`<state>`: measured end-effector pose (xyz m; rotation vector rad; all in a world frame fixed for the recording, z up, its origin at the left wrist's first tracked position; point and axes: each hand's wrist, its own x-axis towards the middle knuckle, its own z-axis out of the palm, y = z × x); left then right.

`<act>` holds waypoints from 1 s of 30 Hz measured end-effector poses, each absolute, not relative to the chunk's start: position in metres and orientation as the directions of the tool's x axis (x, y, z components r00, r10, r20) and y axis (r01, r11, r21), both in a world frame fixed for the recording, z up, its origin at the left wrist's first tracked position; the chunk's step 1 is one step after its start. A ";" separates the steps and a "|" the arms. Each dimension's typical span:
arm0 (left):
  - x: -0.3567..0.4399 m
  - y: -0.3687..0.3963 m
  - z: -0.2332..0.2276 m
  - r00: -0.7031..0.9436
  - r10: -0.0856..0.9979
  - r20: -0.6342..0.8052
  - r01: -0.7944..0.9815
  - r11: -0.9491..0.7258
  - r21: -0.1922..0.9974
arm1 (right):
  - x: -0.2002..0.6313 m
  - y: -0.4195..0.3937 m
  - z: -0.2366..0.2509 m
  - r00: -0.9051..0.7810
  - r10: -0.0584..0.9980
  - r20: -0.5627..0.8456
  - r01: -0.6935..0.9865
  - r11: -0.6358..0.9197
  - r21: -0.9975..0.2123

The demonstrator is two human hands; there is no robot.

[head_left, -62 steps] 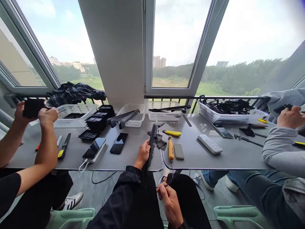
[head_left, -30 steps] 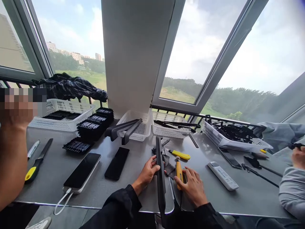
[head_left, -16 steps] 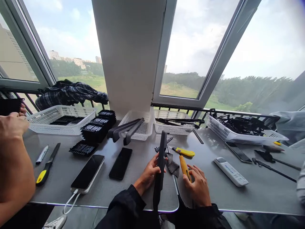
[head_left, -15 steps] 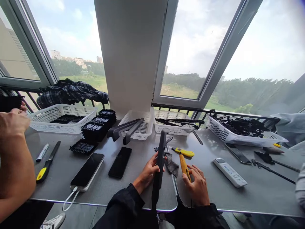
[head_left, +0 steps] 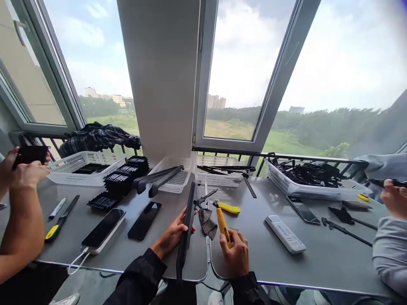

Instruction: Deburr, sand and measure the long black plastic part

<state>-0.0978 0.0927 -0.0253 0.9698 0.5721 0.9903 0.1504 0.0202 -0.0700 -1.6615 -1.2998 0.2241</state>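
My left hand (head_left: 170, 237) grips a long black plastic bar (head_left: 187, 224) that stands on edge over the grey table (head_left: 133, 250), its near end past the front edge. My right hand (head_left: 235, 254) is closed around a yellow-handled tool (head_left: 223, 226), lifted a little off the table and pointing away from me. A dark rag (head_left: 207, 221) lies between the bar and the tool. A second yellow utility knife (head_left: 227, 207) lies just beyond.
Two phones (head_left: 103, 228) (head_left: 144, 214) lie left of me, a white remote (head_left: 285, 234) to the right. White baskets (head_left: 173, 178) (head_left: 303, 186) with black parts line the back. Stacked black parts (head_left: 125, 176) sit at the left. Co-workers' arms (head_left: 22, 220) (head_left: 389, 237) are at both sides.
My right hand came up from my lap to the table and closed on the yellow-handled tool, raising it. The black bar tilted up in my left hand. The view has shifted right.
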 end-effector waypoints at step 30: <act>-0.104 0.114 -0.034 0.626 0.779 -0.030 -0.428 0.376 0.822 | 0.154 0.012 -0.085 0.343 0.840 0.420 0.776 -0.002 -0.630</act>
